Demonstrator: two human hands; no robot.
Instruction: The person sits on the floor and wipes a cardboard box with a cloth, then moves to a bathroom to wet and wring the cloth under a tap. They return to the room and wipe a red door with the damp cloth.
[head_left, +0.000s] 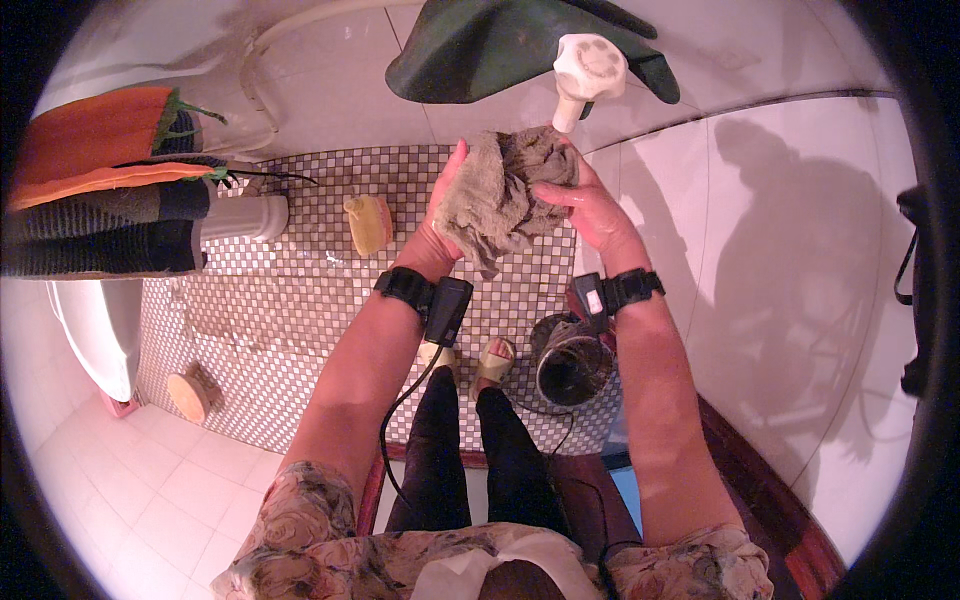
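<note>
A crumpled grey-brown cloth (517, 191), like a towel, is bunched up in front of me at about the middle of the view. My left hand (446, 187) grips its left side, with the fingers partly behind the folds. On the other side my right hand (596, 202) holds it too, the thumb pressed over the front. Both hands look wet. Just above my right hand, a white fluted knob (592, 66) on a short stem stands out. Behind that knob hangs a dark green cloth (480, 56) against the pale tiled wall.
Orange and dark striped towels (90, 142) hang at the left above a white basin (101, 330). A yellow plastic container (367, 225) and a round wooden-looking stool (189, 397) stand on the mosaic floor (292, 315). Near my feet is a dark bucket (574, 367). Cables trail from both wrist devices.
</note>
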